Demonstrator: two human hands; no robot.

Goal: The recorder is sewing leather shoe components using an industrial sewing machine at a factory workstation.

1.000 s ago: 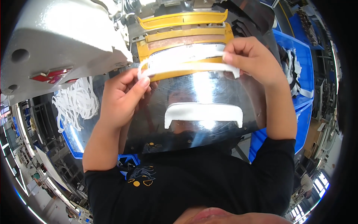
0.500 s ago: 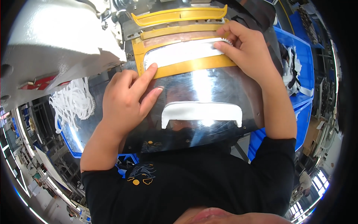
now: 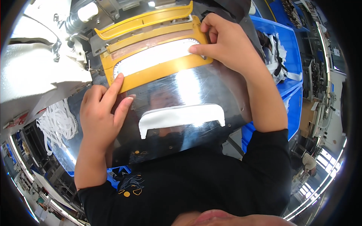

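A white strip with a toothed edge (image 3: 156, 57) lies in the long opening of a yellow frame (image 3: 162, 75) on the shiny metal plate. My left hand (image 3: 101, 113) has its index fingertip at the strip's left end, by the frame's border. Its thumb stands apart, and the other fingers curl loosely. At the right end, my right hand (image 3: 226, 43) presses its thumb on the strip. The index finger of that hand rests by the frame's upper right corner; its remaining fingers are partly hidden. Nearer me, a white curved piece with two short legs (image 3: 181, 117) lies on the plate.
A white sewing machine head (image 3: 41, 71) stands close on the left. Behind the frame runs a raised yellow bar (image 3: 147, 22). White trimmings (image 3: 56, 122) pile up at left; blue bins (image 3: 292, 56) with white and black scraps stand at right.
The strip's right end, raised between my right thumb and fingers before, now lies flat in the frame opening. The view has shifted, so frame and plate appear further left and more tilted.
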